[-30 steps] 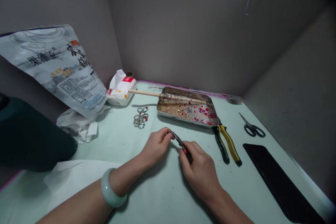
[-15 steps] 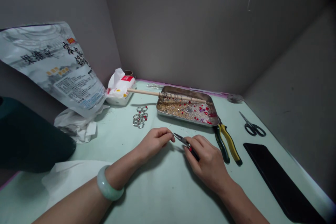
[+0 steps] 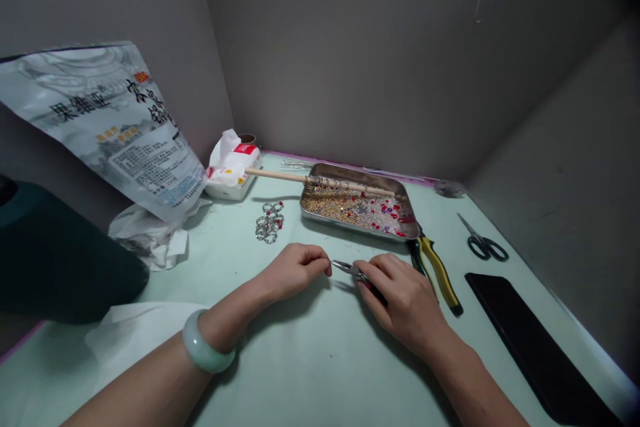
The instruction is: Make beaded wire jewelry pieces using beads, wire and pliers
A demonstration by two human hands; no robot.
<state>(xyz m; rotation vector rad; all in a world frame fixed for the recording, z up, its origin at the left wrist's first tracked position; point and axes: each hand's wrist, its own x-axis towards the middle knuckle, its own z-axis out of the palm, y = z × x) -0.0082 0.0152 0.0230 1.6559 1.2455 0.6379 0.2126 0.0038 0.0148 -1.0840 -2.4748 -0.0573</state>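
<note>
My right hand (image 3: pixel 403 300) is closed around the dark handles of small needle-nose pliers (image 3: pixel 345 267), whose tips point left. Just left of those tips, my left hand (image 3: pixel 300 270) pinches something too small to name between thumb and forefinger. A jade-coloured bangle (image 3: pixel 206 343) circles my left wrist. Beyond the hands stands a metal tray (image 3: pixel 357 232) with gold, clear and red beads. Across it lies a wooden stick (image 3: pixel 280 175) wound with wire coils. Several wire rings with red beads (image 3: pixel 270 221) rest on the table left of the tray.
Yellow-and-green pliers (image 3: pixel 443 277) lean at the tray's right corner. Scissors (image 3: pixel 483 240) and a flat black object (image 3: pixel 530 340) lie farther right. On the left are a tissue pack (image 3: pixel 233 170), a large printed pouch (image 3: pixel 115 127), crumpled tissue (image 3: pixel 155 240) and a dark green container (image 3: pixel 60 257).
My right hand and the needle-nose pliers have shifted slightly right, and the pliers have turned flatter. My left hand keeps its pinch in nearly the same place. The view has shifted a little.
</note>
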